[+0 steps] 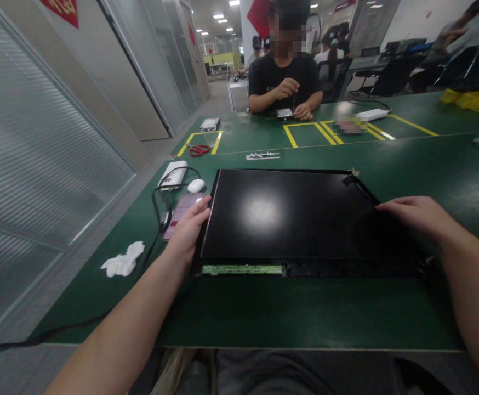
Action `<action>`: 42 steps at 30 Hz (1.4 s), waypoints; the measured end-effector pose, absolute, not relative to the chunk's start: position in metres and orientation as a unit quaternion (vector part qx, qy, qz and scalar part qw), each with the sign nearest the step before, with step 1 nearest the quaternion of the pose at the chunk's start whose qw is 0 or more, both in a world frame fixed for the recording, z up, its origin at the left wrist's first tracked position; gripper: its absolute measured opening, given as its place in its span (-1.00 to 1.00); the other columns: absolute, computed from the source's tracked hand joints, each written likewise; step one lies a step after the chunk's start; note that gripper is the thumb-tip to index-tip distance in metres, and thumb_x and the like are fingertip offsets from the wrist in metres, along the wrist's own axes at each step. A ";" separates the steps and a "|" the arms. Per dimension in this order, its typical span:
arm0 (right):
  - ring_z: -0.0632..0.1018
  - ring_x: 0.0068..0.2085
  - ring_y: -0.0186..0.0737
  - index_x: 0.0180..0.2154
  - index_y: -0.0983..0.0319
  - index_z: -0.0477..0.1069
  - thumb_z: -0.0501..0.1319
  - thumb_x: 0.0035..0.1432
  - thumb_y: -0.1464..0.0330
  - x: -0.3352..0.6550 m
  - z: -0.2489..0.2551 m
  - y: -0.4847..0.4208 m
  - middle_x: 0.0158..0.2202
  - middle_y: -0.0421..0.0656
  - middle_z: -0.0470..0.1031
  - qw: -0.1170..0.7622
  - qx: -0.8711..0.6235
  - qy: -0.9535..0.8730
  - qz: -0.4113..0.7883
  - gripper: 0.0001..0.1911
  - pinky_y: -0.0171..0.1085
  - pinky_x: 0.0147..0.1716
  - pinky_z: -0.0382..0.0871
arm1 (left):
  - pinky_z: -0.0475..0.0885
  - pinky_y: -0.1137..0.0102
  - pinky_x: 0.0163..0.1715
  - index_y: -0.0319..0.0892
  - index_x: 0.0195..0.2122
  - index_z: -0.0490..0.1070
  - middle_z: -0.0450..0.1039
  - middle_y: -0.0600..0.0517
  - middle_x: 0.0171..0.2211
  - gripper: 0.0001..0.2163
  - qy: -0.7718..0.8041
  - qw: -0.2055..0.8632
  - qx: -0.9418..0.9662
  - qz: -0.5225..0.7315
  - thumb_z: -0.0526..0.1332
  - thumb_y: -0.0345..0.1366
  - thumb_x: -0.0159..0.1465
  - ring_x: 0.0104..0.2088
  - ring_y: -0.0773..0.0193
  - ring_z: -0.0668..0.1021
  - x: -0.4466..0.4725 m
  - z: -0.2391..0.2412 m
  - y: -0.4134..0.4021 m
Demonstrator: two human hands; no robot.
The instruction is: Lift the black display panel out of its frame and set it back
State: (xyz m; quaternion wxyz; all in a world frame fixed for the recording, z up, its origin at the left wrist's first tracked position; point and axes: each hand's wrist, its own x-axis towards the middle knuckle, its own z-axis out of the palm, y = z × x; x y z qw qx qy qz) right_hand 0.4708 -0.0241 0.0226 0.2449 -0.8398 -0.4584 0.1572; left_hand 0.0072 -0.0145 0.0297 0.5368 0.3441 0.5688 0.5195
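Note:
A black display panel (280,219) sits face up in a thin black frame, with a soft glare spot on its glossy surface. Along the edge nearest me runs a green circuit strip (243,270). My left hand (188,227) holds the left edge, fingers resting on the rim and the thumb hidden. At the opposite edge, my right hand (412,214) pinches the rim between its fingers. A bit of tape (354,172) sticks up at the far right corner. Whether the panel lies flat on the green table or is slightly raised, I cannot tell.
Left of the panel are a phone (185,211), a white mouse-like object (195,186), a white power bank (174,175) with a black cable and crumpled tissue (123,259). Beyond lie red scissors (199,150) and small metal pieces (263,156). A person (284,82) works opposite.

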 end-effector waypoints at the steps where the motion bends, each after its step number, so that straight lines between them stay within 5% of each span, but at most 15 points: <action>1: 0.40 -0.40 -0.19 -0.54 0.20 0.46 0.14 -0.32 0.16 0.471 0.022 -0.024 -0.49 -0.15 0.44 0.244 -0.840 -0.459 0.155 -0.71 -0.22 -0.41 0.20 | 0.60 0.37 -0.28 -0.14 0.19 0.39 0.62 -0.07 -0.10 -0.50 0.566 0.546 0.332 0.521 0.26 -0.44 0.20 -0.28 0.21 0.68 0.008 0.031 -0.015; 9: 0.41 -0.38 -0.19 -0.54 0.19 0.46 0.15 -0.32 0.17 0.470 0.023 -0.024 -0.48 -0.15 0.45 0.244 -0.840 -0.460 0.155 -0.73 -0.22 -0.39 0.20 | 0.57 0.41 -0.48 -0.06 0.26 0.32 0.64 0.02 -0.38 -0.36 0.555 0.586 0.280 0.520 0.36 -0.46 0.13 -0.54 0.26 0.63 0.012 0.041 -0.020; 17: 0.42 -0.38 -0.18 -0.53 0.20 0.47 0.15 -0.31 0.17 0.470 0.023 -0.025 -0.47 -0.15 0.45 0.238 -0.840 -0.462 0.155 -0.72 -0.23 -0.39 0.21 | 0.53 0.44 -0.48 -0.20 0.01 0.54 0.63 0.02 -0.42 -0.61 0.563 0.554 0.331 0.516 0.35 -0.38 0.11 -0.45 0.22 0.64 0.013 0.038 -0.022; 28: 0.42 -0.39 -0.19 -0.56 0.19 0.45 0.15 -0.25 0.21 0.465 0.029 -0.024 -0.50 -0.17 0.45 0.206 -0.841 -0.484 0.125 -0.78 -0.23 -0.36 0.19 | 0.41 0.46 -0.58 -0.21 -0.28 0.59 0.50 0.09 -0.62 -0.70 0.562 0.560 0.372 0.482 0.37 -0.33 -0.09 -0.60 0.26 0.55 0.016 0.031 -0.023; 42: 0.42 -0.39 -0.20 -0.55 0.18 0.46 0.16 -0.20 0.22 0.470 0.025 -0.023 -0.51 -0.18 0.45 0.192 -0.840 -0.495 0.112 -0.81 -0.24 -0.37 0.20 | 0.42 0.39 -0.51 -0.18 -0.36 0.61 0.53 0.05 -0.59 -0.75 0.575 0.549 0.399 0.456 0.32 -0.33 -0.13 -0.45 0.11 0.60 0.012 0.028 -0.019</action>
